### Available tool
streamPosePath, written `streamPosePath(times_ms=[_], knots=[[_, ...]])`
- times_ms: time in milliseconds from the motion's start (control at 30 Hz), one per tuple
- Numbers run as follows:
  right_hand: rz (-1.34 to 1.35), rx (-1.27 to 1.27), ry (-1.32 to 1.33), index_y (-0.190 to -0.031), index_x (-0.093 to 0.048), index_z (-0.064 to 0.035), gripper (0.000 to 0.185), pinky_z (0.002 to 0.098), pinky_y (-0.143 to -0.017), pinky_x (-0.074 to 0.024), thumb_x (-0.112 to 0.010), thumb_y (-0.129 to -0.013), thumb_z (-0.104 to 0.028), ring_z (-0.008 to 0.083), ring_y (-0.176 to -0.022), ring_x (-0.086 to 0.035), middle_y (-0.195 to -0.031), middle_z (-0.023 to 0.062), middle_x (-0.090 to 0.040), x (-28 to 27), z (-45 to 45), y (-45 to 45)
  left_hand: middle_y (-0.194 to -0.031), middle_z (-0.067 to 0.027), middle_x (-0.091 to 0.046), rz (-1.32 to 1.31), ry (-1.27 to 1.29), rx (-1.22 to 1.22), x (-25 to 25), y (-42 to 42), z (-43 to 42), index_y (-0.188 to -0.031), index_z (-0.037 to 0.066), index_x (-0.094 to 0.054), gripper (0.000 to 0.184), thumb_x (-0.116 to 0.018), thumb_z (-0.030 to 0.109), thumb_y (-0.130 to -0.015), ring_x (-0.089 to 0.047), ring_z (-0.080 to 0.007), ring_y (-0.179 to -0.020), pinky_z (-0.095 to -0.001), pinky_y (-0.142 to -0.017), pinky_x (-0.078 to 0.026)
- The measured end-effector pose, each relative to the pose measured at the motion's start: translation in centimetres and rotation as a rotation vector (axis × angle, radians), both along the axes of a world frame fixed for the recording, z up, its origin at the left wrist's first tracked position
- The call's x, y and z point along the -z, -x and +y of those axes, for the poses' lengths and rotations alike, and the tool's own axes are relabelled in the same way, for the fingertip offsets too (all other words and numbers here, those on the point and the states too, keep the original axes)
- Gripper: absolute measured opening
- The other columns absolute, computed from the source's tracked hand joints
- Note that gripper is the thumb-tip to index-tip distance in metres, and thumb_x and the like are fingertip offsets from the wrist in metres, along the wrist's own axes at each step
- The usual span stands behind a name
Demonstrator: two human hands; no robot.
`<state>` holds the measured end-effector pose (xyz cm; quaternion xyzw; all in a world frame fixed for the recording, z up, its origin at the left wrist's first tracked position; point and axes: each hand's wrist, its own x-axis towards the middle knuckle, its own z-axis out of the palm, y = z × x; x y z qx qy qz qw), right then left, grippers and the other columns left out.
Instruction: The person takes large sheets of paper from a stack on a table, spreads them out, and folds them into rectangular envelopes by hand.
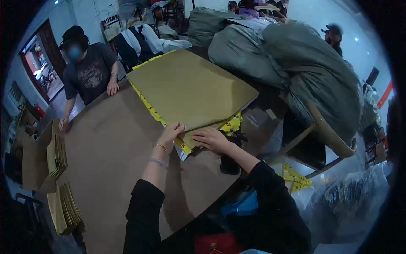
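Observation:
A stack of large brown paper sheets (190,89) lies on the brown-topped table, with yellow printed wrapping (154,112) showing along its edges. My left hand (172,132) is closed at the near corner, its fingers pinching the edge of the top sheet. Just to its right, my right hand (212,139) rests with fingers stretched out on the brown paper below that lifted edge. A black phone (229,164) lies beside my right wrist. Behind that wrist is a dark object (240,136), partly hidden, whose kind I cannot make out.
Across the table, a masked person (89,67) stands with one hand on its edge. Folded brown paper bundles (57,156) stand at the left edge. Large grey-green sacks (313,55) and a wooden chair (327,135) are on the right. Another person (334,38) is farther back.

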<state>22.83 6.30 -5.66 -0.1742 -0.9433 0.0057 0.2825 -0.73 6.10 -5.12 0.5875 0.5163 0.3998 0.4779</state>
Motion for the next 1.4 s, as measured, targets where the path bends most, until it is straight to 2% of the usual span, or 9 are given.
streamPosePath(times_ms=[333, 567, 767, 800, 1067, 1167, 1300, 1367, 1400], knots=[[0.117, 0.191, 0.308, -0.085, -0.068, -0.0111, 0.019, 0.0427, -0.064, -0.0467, -0.061, -0.082, -0.028, 0.0322, -0.073, -0.060, -0.076, 0.0111, -0.063, -0.9, 0.6, 1.0, -0.062, 0.0058, -0.040, 0.075, -0.096, 0.024, 0.9, 0.2, 0.4, -0.068, 0.004, -0.046, 0.035, -0.058, 0.030, -0.089, -0.037, -0.0053, -0.060, -0.0242, -0.052, -0.034], [0.140, 0.305, 0.771, -0.085, -0.071, -0.0060, 0.020, 0.0268, -0.061, -0.0474, -0.072, -0.075, -0.023, 0.0122, -0.064, -0.061, -0.071, 0.0052, -0.067, -1.1, 2.4, 1.7, -0.065, 0.0050, -0.045, -0.115, 0.022, 0.048, 1.9, 0.2, 0.6, -0.070, 0.003, -0.047, 0.032, -0.055, 0.026, -0.090, -0.043, -0.0044, -0.063, -0.0238, -0.056, -0.039], [0.088, 0.333, 0.813, -0.084, -0.069, -0.0053, 0.030, 0.0299, -0.068, -0.0485, -0.073, -0.073, -0.033, 0.0157, -0.068, -0.062, -0.074, 0.0088, -0.067, -2.5, 2.8, 1.2, -0.076, 0.0037, -0.055, 0.009, -0.008, 0.054, 3.9, 1.3, 1.9, -0.083, 0.002, -0.059, 0.025, -0.055, 0.026, -0.091, -0.047, -0.0063, -0.069, -0.0244, -0.064, -0.041], [0.060, 0.312, 0.846, -0.084, -0.069, -0.0058, 0.032, 0.0307, -0.069, -0.0484, -0.072, -0.074, -0.036, 0.0174, -0.069, -0.062, -0.076, 0.0099, -0.067, -2.8, 3.1, 1.3, -0.074, 0.0049, -0.053, -0.062, -0.055, 0.039, -1.5, -0.7, -1.6, -0.084, 0.003, -0.058, 0.025, -0.055, 0.027, -0.091, -0.046, -0.0053, -0.069, -0.0242, -0.062, -0.040], [0.245, 0.446, 0.541, -0.087, -0.062, -0.0055, 0.022, 0.0414, -0.069, -0.0460, -0.059, -0.083, -0.027, 0.0338, -0.077, -0.060, -0.080, 0.0141, -0.062, -3.0, 0.8, 3.1, -0.073, 0.0061, -0.047, 0.016, -0.041, 0.040, 0.5, 0.1, -0.3, -0.080, 0.006, -0.056, 0.028, -0.052, 0.030, -0.093, -0.045, -0.0040, -0.073, -0.0228, -0.064, -0.038], [0.211, 0.458, 0.150, -0.082, -0.060, -0.0065, 0.020, 0.0409, -0.071, -0.0435, -0.060, -0.081, -0.027, 0.0314, -0.077, -0.059, -0.078, 0.0127, -0.061, -1.3, 1.8, 4.5, -0.096, 0.0008, -0.062, -0.050, 0.035, 0.044, 0.2, 0.2, -0.6, -0.103, 0.002, -0.062, 0.035, -0.052, 0.033, -0.093, -0.055, -0.0086, -0.085, -0.0249, -0.077, -0.045], [0.258, 0.557, -0.008, -0.077, -0.057, -0.0084, 0.021, 0.0401, -0.074, -0.0407, -0.061, -0.080, -0.029, 0.0290, -0.077, -0.057, -0.076, 0.0102, -0.058, -1.0, 2.4, 5.6, -0.088, -0.0005, -0.063, -0.150, 0.032, 0.110, -0.9, -0.6, -1.6, -0.097, 0.001, -0.062, 0.028, -0.056, 0.027, -0.092, -0.057, -0.0076, -0.075, -0.0241, -0.065, -0.046], [0.196, 0.532, -0.013, -0.079, -0.056, -0.0085, 0.022, 0.0396, -0.074, -0.0399, -0.062, -0.080, -0.030, 0.0285, -0.081, -0.056, -0.077, 0.0073, -0.057, -1.4, 2.4, 5.0, -0.088, -0.0017, -0.064, 0.189, 0.098, 0.068, 0.4, 0.2, 0.0, -0.100, -0.001, -0.061, 0.027, -0.055, 0.025, -0.092, -0.058, -0.0082, -0.076, -0.0254, -0.066, -0.047], [0.240, 0.498, -0.037, -0.080, -0.056, -0.0084, 0.023, 0.0397, -0.075, -0.0394, -0.063, -0.079, -0.030, 0.0281, -0.083, -0.055, -0.079, 0.0066, -0.056, -1.7, 2.1, 4.9, -0.091, -0.0025, -0.065, -0.263, 0.101, 0.054, 0.6, -0.5, -0.9, -0.104, -0.001, -0.060, 0.028, -0.055, 0.023, -0.092, -0.059, -0.0090, -0.079, -0.0253, -0.069, -0.047]])
